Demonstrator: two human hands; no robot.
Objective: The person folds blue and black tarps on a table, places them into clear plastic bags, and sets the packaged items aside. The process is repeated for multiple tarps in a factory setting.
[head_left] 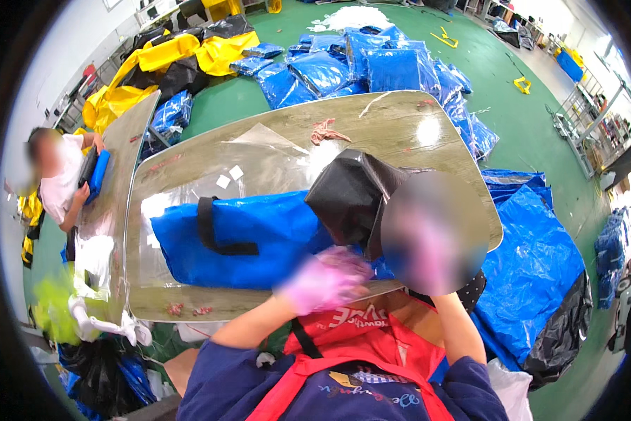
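A large blue bag (pixel 273 217) of shiny woven plastic lies flat on the table, a black strap handle (pixel 213 231) curving over its left part. At its right end black sheet material (pixel 350 200) is bunched up and stands above the blue. My left hand (pixel 329 277) wears a pink glove and is at the bag's lower edge, beside the black material; motion smears its fingers. My right hand (pixel 433 263), also pinkish, is by the right side of the black material. A round blur hides its fingers and whatever they touch.
Clear film (pixel 259 140), white squares (pixel 230 177) and a crumpled reddish scrap (pixel 327 132) lie on the wood-look table (pixel 392 123). Wrapped blue packages (pixel 322 70) are heaped on the green floor beyond. Blue sheeting (pixel 533 259) is piled at right. Another person (pixel 63 182) handles a blue bundle at left.
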